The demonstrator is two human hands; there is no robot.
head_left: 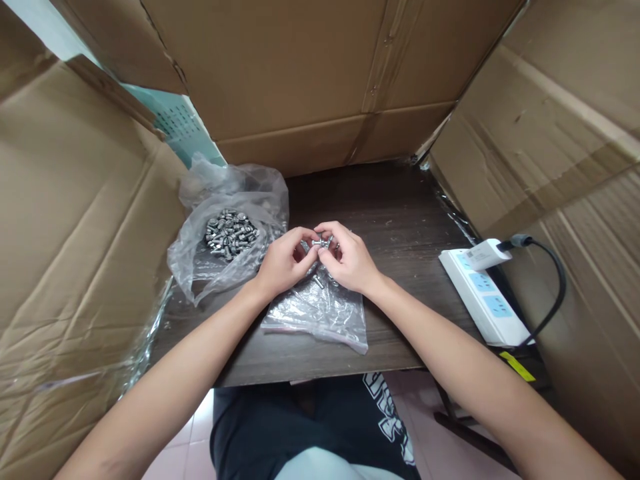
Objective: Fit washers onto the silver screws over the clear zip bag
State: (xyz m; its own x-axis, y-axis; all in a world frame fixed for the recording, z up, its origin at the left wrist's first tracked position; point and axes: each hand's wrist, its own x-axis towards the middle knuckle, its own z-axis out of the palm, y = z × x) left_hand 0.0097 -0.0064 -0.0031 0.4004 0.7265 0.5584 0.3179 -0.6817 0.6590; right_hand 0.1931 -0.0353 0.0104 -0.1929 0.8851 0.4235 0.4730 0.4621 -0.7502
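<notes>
My left hand (286, 259) and my right hand (350, 259) meet at the middle of a dark wooden table (395, 213). Their fingertips pinch small silver metal screws (321, 243) between them. Under the hands lies a small flat clear plastic bag (320, 313) with a few screws inside. To the left, an open crumpled clear bag (200, 267) holds a pile of several silver screws (230, 233), close to my left hand.
Tall cardboard sheets wall the table in at the left (75, 213), back (300, 80) and right (560, 147). A white power strip (483, 293) with a white plug and black cable (557, 280) lies at the table's right edge. My lap shows below the front edge.
</notes>
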